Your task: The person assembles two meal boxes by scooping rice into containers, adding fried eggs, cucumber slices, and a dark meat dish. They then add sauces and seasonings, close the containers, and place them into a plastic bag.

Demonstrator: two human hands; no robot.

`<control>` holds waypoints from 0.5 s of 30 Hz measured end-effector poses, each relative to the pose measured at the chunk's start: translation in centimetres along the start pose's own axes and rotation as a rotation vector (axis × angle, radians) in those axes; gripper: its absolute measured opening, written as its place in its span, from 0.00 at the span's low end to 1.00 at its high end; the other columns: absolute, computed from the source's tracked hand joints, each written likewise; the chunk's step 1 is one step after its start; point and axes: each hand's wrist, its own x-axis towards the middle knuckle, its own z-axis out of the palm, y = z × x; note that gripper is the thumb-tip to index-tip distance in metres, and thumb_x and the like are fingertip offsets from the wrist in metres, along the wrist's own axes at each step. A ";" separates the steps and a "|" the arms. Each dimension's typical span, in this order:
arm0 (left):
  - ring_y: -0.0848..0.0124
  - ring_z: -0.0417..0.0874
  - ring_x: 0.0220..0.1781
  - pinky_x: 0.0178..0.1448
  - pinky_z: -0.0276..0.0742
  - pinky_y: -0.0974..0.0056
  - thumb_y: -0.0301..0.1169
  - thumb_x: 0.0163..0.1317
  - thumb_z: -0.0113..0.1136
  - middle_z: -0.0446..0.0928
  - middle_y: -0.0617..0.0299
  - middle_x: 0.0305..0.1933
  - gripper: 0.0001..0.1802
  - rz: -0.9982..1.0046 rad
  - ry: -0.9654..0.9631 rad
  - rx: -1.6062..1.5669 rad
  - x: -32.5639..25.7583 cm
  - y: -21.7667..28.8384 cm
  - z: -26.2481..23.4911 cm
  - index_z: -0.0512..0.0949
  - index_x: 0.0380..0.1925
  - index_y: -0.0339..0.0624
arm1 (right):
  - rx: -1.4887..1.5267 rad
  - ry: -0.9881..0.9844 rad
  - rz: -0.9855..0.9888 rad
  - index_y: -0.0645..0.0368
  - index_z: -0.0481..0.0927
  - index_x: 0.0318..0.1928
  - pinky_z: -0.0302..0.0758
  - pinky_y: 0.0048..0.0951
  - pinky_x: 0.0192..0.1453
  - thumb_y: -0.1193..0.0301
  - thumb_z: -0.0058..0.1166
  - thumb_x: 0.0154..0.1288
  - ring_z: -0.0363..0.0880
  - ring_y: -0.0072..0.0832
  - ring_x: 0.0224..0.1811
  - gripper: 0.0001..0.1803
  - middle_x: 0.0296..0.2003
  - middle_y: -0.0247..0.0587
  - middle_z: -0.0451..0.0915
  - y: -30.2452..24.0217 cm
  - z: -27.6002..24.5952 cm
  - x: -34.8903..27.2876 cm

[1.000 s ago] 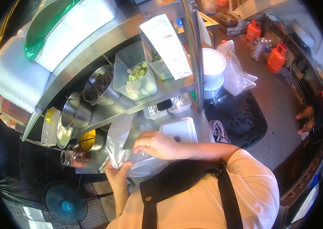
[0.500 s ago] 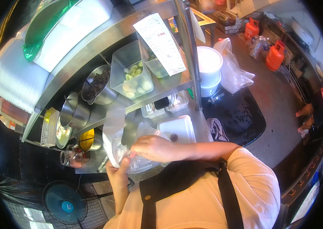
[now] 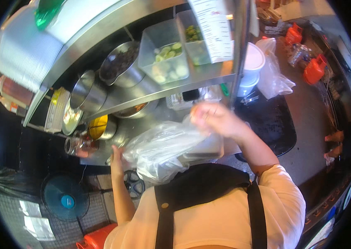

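Observation:
A clear plastic bag (image 3: 159,145) stretches between my hands above the counter, loose and billowing, its lower part hanging close to my apron (image 3: 206,184). My right hand (image 3: 215,118) is closed on the bag's right end, raised before the shelf and a little blurred. At the bag's left end my left hand (image 3: 117,157) grips it, thumb upward; its other fingers are partly hidden. Beneath my right forearm lies a pale rectangular lidded container (image 3: 206,149), partly covered by the bag.
A steel shelf (image 3: 159,89) holds a pot of dark food (image 3: 119,64) and a clear tub of sliced cucumber (image 3: 163,62). A paper slip (image 3: 213,31) hangs beside the post. Below stand a pot with yellow contents (image 3: 101,126) and glass jars (image 3: 78,145). A fan (image 3: 65,199) stands lower left.
My right hand has moved up and right, drawing the bag out wide. My left hand has shifted slightly left and up. The view has turned, so the shelf sits higher and further right.

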 end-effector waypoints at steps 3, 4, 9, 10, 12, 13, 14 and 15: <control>0.52 0.64 0.67 0.71 0.51 0.50 0.64 0.60 0.45 0.69 0.48 0.60 0.42 1.133 -0.014 0.321 -4.6 10.6 3.6 0.70 0.58 0.37 | -0.426 -0.251 -0.161 0.62 0.73 0.36 0.69 0.23 0.37 0.64 0.46 0.73 0.68 0.17 0.30 0.13 0.24 0.29 0.69 4.0 4.7 3.0; 0.53 0.63 0.68 0.71 0.53 0.54 0.60 0.57 0.56 0.65 0.49 0.65 0.42 1.262 -0.374 0.225 -4.8 11.8 3.3 0.67 0.61 0.39 | -0.444 -0.297 -0.146 0.62 0.74 0.36 0.69 0.24 0.39 0.65 0.46 0.73 0.68 0.17 0.31 0.13 0.25 0.30 0.70 4.5 6.4 4.2; 0.63 0.83 0.36 0.41 0.76 0.65 0.37 0.55 0.68 0.83 0.58 0.38 0.12 0.756 -0.977 0.361 -3.3 8.8 -0.9 0.83 0.38 0.47 | -0.798 -0.347 0.000 0.62 0.76 0.35 0.69 0.34 0.31 0.61 0.49 0.69 0.75 0.34 0.25 0.15 0.23 0.48 0.75 1.6 7.6 6.9; 0.65 0.81 0.26 0.31 0.74 0.64 0.36 0.58 0.64 0.82 0.60 0.26 0.05 0.887 -0.795 0.368 -0.8 6.2 -2.2 0.85 0.28 0.50 | -0.940 -0.418 0.128 0.62 0.77 0.34 0.69 0.35 0.31 0.58 0.52 0.67 0.75 0.38 0.25 0.17 0.23 0.49 0.76 0.6 7.0 7.2; 0.66 0.80 0.26 0.32 0.73 0.64 0.34 0.57 0.65 0.80 0.59 0.25 0.04 0.848 -0.692 0.562 5.2 3.1 -6.4 0.85 0.29 0.49 | -1.085 -0.628 0.340 0.60 0.82 0.34 0.71 0.34 0.31 0.54 0.56 0.64 0.78 0.36 0.24 0.19 0.23 0.48 0.79 1.5 3.7 7.1; 0.68 0.80 0.27 0.33 0.73 0.65 0.34 0.56 0.65 0.79 0.59 0.24 0.05 0.761 -0.700 0.468 8.0 1.8 -7.9 0.84 0.28 0.46 | -0.881 -0.648 0.426 0.59 0.82 0.34 0.72 0.33 0.33 0.54 0.55 0.65 0.79 0.35 0.26 0.20 0.24 0.46 0.80 2.5 3.5 7.2; 0.69 0.80 0.33 0.38 0.74 0.65 0.33 0.54 0.67 0.80 0.58 0.31 0.06 0.602 -0.736 0.520 10.2 1.0 -9.6 0.84 0.27 0.42 | -0.671 -0.665 0.500 0.59 0.83 0.33 0.72 0.33 0.34 0.54 0.54 0.65 0.79 0.34 0.28 0.20 0.24 0.44 0.81 4.0 3.4 7.7; 0.69 0.80 0.36 0.42 0.74 0.64 0.34 0.54 0.66 0.80 0.56 0.35 0.08 0.638 -0.711 0.275 11.6 -0.1 -10.1 0.83 0.27 0.40 | -0.459 -0.676 0.568 0.59 0.83 0.33 0.73 0.32 0.36 0.53 0.53 0.66 0.80 0.33 0.30 0.20 0.25 0.43 0.82 5.1 3.8 8.5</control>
